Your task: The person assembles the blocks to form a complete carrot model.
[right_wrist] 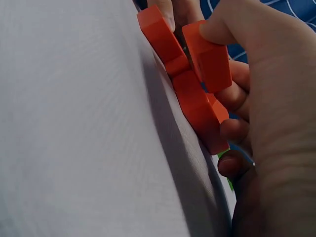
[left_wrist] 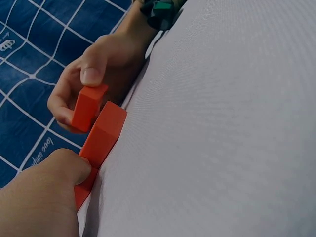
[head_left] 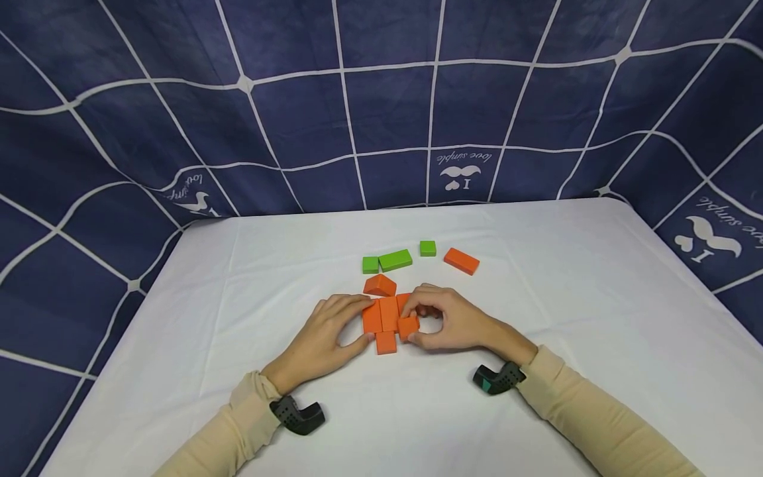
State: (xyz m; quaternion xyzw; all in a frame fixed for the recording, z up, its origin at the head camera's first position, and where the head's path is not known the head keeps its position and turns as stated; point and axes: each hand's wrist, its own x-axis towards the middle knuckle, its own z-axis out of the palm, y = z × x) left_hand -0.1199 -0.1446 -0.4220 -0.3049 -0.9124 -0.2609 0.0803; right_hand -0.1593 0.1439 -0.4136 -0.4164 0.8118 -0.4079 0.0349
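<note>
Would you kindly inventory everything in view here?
Square blocks: 2, green, beyond orange row
Long block: 1, green, beside one square
Loose block: 1, orange, rightmost
Trapezoid block: 1, orange, behind row
Row blocks: 3, orange, side by side
Small block: 1, orange, row's near edge
Held block: 1, orange, at row's right
Table: 1, white, beneath
Backdrop: 1, blue, white-lined, behind
Wrist devices: 2, black, wrists
Sleeves: 2, beige, forearms
Left hand: 1, row's left
Right hand: 1, around held block

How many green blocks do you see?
3: one small green block on the left, the long green block beside it, and another small green block farther right. Others could be hidden from view.
</note>
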